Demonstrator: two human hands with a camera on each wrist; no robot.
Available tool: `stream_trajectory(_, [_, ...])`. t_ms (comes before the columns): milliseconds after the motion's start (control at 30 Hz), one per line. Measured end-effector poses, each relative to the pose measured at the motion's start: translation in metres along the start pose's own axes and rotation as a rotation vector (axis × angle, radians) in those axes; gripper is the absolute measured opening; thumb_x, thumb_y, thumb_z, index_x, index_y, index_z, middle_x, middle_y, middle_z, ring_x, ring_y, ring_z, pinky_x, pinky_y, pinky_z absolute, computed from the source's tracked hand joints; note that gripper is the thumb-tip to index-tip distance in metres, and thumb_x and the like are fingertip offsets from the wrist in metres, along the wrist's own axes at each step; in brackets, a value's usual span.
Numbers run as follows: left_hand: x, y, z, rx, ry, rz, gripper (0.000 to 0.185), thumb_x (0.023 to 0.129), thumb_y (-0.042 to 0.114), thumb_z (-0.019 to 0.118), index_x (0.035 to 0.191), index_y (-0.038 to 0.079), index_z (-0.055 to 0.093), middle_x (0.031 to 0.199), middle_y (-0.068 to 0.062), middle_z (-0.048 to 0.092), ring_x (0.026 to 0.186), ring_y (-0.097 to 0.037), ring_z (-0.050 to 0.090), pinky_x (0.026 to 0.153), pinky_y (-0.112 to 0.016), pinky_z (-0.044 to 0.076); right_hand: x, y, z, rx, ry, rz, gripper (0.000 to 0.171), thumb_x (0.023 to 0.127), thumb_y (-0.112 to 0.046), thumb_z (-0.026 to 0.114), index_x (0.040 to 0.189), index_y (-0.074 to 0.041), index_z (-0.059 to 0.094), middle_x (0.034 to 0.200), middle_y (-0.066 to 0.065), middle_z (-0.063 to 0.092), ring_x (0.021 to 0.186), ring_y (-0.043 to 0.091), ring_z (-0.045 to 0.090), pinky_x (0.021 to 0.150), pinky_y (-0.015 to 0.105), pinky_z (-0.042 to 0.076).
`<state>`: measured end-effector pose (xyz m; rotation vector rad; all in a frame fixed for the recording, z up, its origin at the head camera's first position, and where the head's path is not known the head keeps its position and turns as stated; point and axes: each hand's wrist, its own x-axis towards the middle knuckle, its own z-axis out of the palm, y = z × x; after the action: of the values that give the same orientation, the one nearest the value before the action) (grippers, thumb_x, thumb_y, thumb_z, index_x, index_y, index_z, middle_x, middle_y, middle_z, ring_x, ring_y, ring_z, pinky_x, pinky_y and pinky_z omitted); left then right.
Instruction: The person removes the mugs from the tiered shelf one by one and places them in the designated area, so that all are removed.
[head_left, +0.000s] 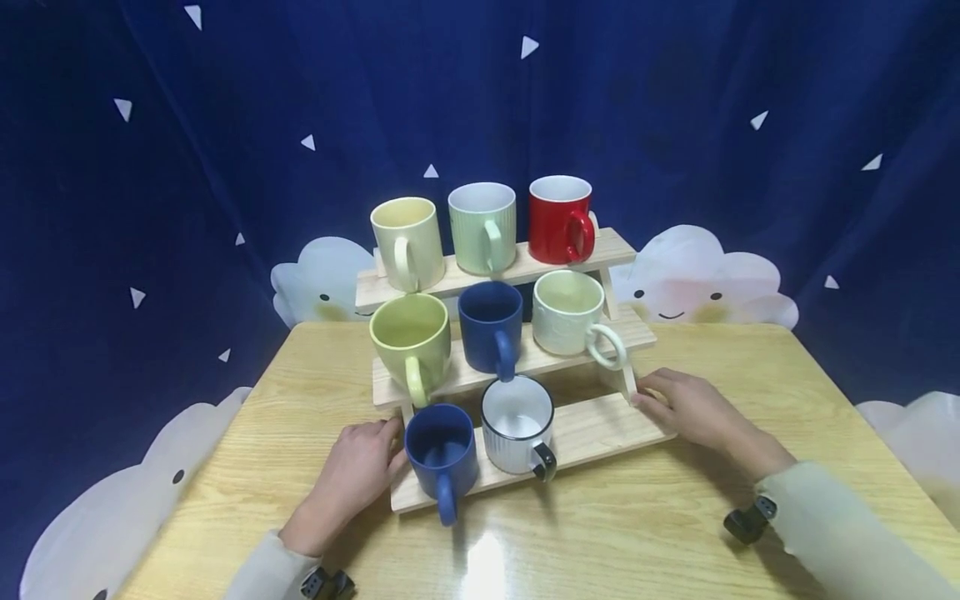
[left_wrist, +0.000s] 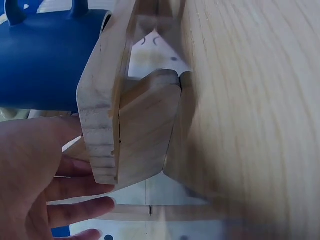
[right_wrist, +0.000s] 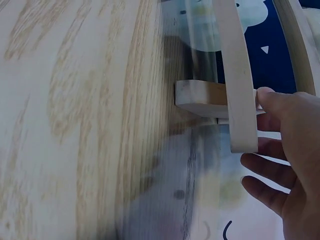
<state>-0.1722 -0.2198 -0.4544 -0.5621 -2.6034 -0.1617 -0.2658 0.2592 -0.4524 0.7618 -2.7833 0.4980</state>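
A three-tier wooden rack [head_left: 592, 429] stands on a wooden table [head_left: 645, 517] and carries several mugs. My left hand [head_left: 375, 450] holds the left end of the bottom shelf, next to a blue mug [head_left: 441, 454]. My right hand [head_left: 660, 398] holds the right end by the side slat. In the left wrist view the shelf end [left_wrist: 145, 125] sits between the thumb and fingers of my left hand [left_wrist: 30, 170], under the blue mug [left_wrist: 45, 60]. In the right wrist view my right hand [right_wrist: 295, 150] has its thumb on the slat [right_wrist: 237, 75], with the fingers spread below it.
The bottom shelf also holds a white mug with a black handle [head_left: 517, 425]. Yellow-green [head_left: 411, 342], navy [head_left: 491, 325] and pale [head_left: 570, 315] mugs stand on the middle shelf. Cream [head_left: 407, 242], ribbed green [head_left: 483, 227] and red [head_left: 560, 218] mugs stand on top. A dark blue curtain hangs behind.
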Motion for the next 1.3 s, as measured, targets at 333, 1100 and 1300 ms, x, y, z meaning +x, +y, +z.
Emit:
stream_trajectory(333, [0.002, 0.004, 0.0, -0.024, 0.026, -0.027, 0.033, 0.085, 0.036, 0.074, 0.086, 0.007, 0.059, 0.069, -0.003, 0.062, 0.06, -0.025, 0.061, 0.054, -0.041, 0.051, 0.002, -0.007, 0.005, 0.005, 0.004, 0.001, 0.014, 0.094, -0.034, 0.066, 0.094, -0.02, 0.067, 0.078, -0.012, 0.054, 0.068, 0.011, 0.051, 0.061, 0.033, 0.048])
stream_trajectory(1100, [0.012, -0.036, 0.008, -0.147, -0.08, -0.169, 0.024, 0.089, 0.026, 0.072, 0.105, 0.01, 0.062, 0.088, -0.009, 0.07, 0.085, -0.034, 0.068, 0.068, -0.054, 0.054, 0.005, -0.028, 0.02, -0.001, 0.074, -0.056, 0.016, 0.093, -0.032, 0.068, 0.085, -0.019, 0.064, 0.074, -0.013, 0.051, 0.063, 0.008, 0.048, 0.057, 0.028, 0.046])
stream_trajectory(1300, [0.016, -0.052, 0.011, -0.2, -0.087, -0.22, 0.026, 0.092, 0.026, 0.068, 0.114, 0.012, 0.064, 0.102, -0.012, 0.071, 0.094, -0.037, 0.067, 0.074, -0.058, 0.053, 0.008, -0.036, 0.022, 0.002, 0.06, -0.053, 0.016, 0.093, -0.033, 0.068, 0.086, -0.019, 0.065, 0.073, -0.013, 0.05, 0.063, 0.007, 0.048, 0.057, 0.028, 0.046])
